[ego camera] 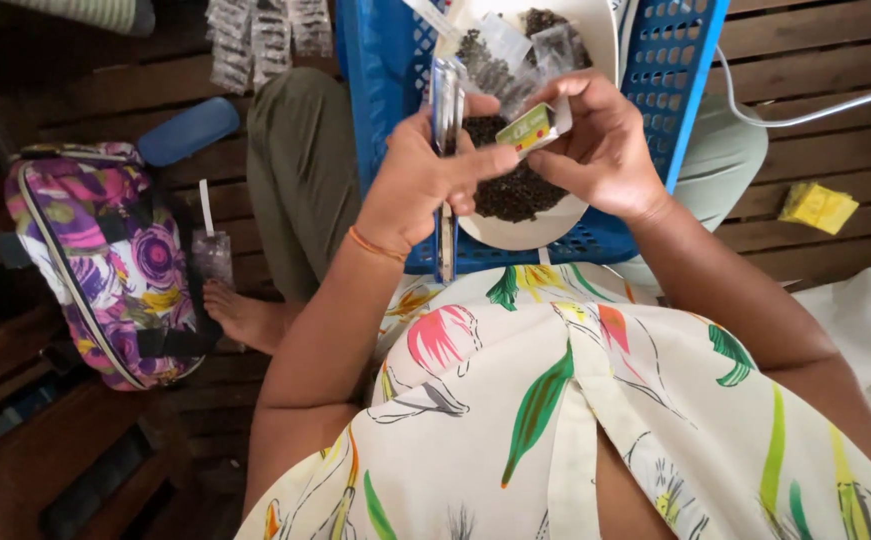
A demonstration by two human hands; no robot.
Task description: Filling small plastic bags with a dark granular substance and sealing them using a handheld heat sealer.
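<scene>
The left hand grips a bundle of clear packets while the right hand pinches a small green-yellow label over the white bowl of dark grains in the blue basket, apparently the labelling step, which calls for fine alignment.

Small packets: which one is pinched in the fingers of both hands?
The green-and-yellow packet, held between left hand and right hand; the clear packets lie on the white bowl.

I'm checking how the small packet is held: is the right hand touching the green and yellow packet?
Touching. The head view shows the right hand with its fingertips pinched on the end of the green and yellow packet, while the left hand fingers meet it from the other side.
</scene>
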